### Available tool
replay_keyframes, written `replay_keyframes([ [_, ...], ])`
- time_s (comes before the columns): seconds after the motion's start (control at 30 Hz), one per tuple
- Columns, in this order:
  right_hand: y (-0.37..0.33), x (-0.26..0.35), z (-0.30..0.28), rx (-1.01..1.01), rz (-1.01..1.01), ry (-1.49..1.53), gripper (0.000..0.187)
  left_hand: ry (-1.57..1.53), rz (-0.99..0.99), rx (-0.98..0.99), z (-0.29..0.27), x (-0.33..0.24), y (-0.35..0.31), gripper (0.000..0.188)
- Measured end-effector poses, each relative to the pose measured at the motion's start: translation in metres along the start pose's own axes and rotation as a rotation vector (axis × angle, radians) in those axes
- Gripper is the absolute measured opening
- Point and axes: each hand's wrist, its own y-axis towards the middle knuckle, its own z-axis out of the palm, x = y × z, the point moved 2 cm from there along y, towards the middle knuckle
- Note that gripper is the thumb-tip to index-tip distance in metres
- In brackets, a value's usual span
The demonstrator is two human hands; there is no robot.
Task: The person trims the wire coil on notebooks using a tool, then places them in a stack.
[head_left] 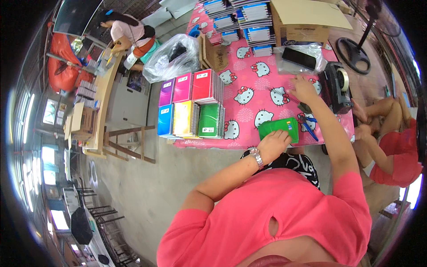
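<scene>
A green notebook or small pile of green covers (pixel 272 129) lies at the table's near edge. My left hand (pixel 276 143) is on its near side, fingers bent over it; the thumb is hard to make out. Farther out, my right hand (pixel 305 90) reaches over the pink tablecloth, fingers apart with nothing visible in them. It is just below a clear plastic bag (pixel 316 55) with a dark phone-like slab (pixel 299 58) on it. Blue pens (pixel 309 130) lie beside the green covers, under my right forearm.
Spiral notebooks in several colours (pixel 191 107) stand stacked at left, by a clear bag (pixel 171 58). More notebook stacks (pixel 258 26) and a cardboard box (pixel 298 33) are at the back. A black tape dispenser (pixel 336 86) stands right. Two other people (pixel 126 31) (pixel 391 151) are nearby.
</scene>
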Motion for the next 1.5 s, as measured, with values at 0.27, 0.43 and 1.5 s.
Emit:
replay_keyframes([
  [0.27, -0.013, -0.043, 0.014, 0.088, -0.070, 0.134, 0.040, -0.088, 0.024, -0.170, 0.016, -0.001, 0.001, 0.030],
  [0.43, -0.021, 0.014, 0.002, 0.156, -0.233, 0.033, 0.029, -0.067, 0.002, -0.227, 0.006, -0.001, -0.011, 0.033],
  [1.5, -0.165, 0.072, -0.090, -0.162, -0.042, 0.468, 0.017, -0.097, -0.055, -0.421, -0.036, 0.007, 0.001, 0.019],
])
